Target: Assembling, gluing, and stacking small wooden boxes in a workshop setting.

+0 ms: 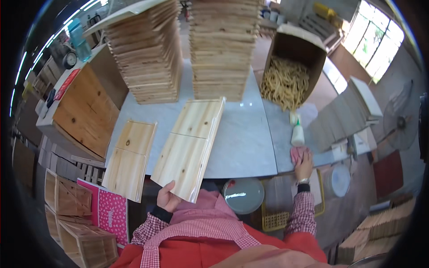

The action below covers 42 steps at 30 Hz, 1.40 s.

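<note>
Overexposed window (374, 42), glare on tabletop (237, 147), fisheye-curved edges, dark corners

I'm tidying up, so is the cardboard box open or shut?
Open: the box shows its dark inside, and tan strips reach past its near edge.

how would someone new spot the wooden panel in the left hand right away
Start at the pale tabletop, with two tall wooden stacks at its far side. Nearer the person are two loose wooden panels, side by side. The right panel is the one, set apart by the left hand gripping its near edge; the left panel is untouched.
</note>
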Available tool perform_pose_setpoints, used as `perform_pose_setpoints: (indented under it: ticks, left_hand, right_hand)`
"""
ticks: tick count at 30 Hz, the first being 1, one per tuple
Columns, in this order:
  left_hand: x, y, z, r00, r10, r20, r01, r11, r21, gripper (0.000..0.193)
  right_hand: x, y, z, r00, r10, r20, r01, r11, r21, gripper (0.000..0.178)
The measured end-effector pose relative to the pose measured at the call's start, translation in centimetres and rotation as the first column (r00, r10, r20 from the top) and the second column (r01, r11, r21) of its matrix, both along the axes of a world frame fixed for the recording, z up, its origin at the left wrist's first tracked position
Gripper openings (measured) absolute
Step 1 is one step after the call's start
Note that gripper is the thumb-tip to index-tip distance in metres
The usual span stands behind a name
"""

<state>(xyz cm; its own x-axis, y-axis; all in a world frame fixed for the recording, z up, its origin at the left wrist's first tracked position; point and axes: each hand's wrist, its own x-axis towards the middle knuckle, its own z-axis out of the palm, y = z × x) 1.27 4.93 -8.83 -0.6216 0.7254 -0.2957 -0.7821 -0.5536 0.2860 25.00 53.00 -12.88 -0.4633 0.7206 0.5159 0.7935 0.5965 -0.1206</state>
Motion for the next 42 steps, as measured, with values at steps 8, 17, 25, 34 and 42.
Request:
perform_pose_setpoints:
  ticks: [8, 17, 25, 34, 42]
  left_hand:
    - [-0.3, -0.7, 1.1, 0.999, -0.02, -0.027, 0.024, 0.99, 0.139, 0.055]
    - [0.9, -3.3, 2.2, 0.994, 0.093, -0.054, -0.082, 0.98, 0.181, 0.058]
    - [1.9, -6.8, 4.5, 0.948, 0.293, -0.126, -0.258, 0.937, 0.236, 0.056]
    - [1.0, -11.4, 7.1, 0.84, 0.52, -0.153, -0.454, 0.829, 0.326, 0.057]
    - [-1.8, -12.9, 7.8, 0.95, 0.312, -0.026, -0.217, 0.716, 0.663, 0.045]
  right_hand:
    - [-3.7, 0.0, 13.3, 0.997, 0.036, 0.066, -0.031, 0.996, -0.085, 0.049]
    - [-30.9, -18.7, 48.8, 0.414, 0.896, 0.16, -0.316, -0.024, 0.949, 0.042]
    - [-42.6, -15.8, 55.5, 0.879, 0.386, 0.279, -0.477, 0.718, 0.508, 0.03]
    - [-23.9, -14.5, 67.1, 0.488, 0.843, 0.227, -0.847, 0.394, 0.358, 0.033]
    - [-7.7, -12.0, 62.4, 0.555, 0.785, 0.277, -0.812, 0.437, 0.388, 0.038]
